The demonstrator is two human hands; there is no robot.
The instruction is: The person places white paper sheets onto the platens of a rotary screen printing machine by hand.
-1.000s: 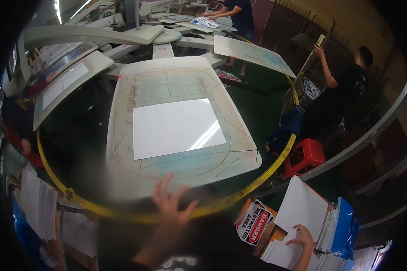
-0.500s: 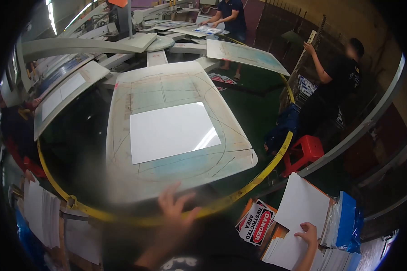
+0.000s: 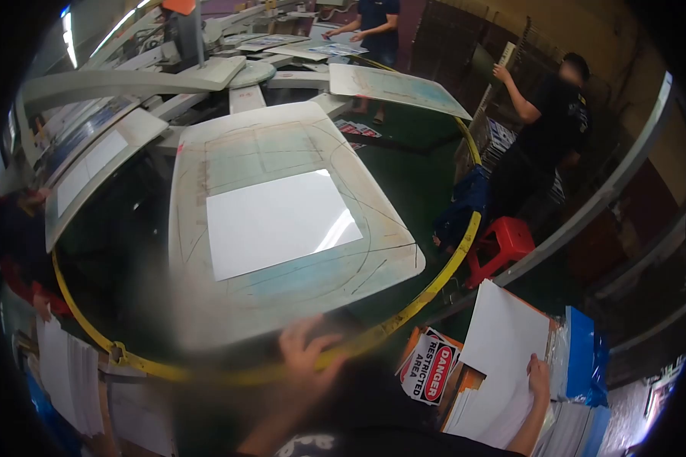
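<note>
A white sheet (image 3: 282,221) lies flat on the pale, stained printing platen (image 3: 244,308) in front of me. My left hand (image 3: 309,352) is at the platen's near edge, its fingers apart and slightly bent, holding nothing; whether it touches the edge cannot be made out. At the lower right, my right hand (image 3: 539,377) has its fingers closed at the edge of a white sheet (image 3: 495,407) on a stack. Another white sheet (image 3: 504,327) lies just beyond it. Beside the stack are red, black and white "DANGER RESTRICTED AREA" signs (image 3: 430,369).
A yellow ring rail (image 3: 427,305) curves round the platen. More platens (image 3: 404,90) spread out on arms. A red stool (image 3: 501,245) stands at right, near a person in dark clothes (image 3: 545,122). Another person (image 3: 377,27) works at the back. White stacks (image 3: 65,373) stand lower left.
My right hand has moved slightly right and closed at the sheet's edge. My left hand has shifted a little right and down. The whole view has swung slightly.
</note>
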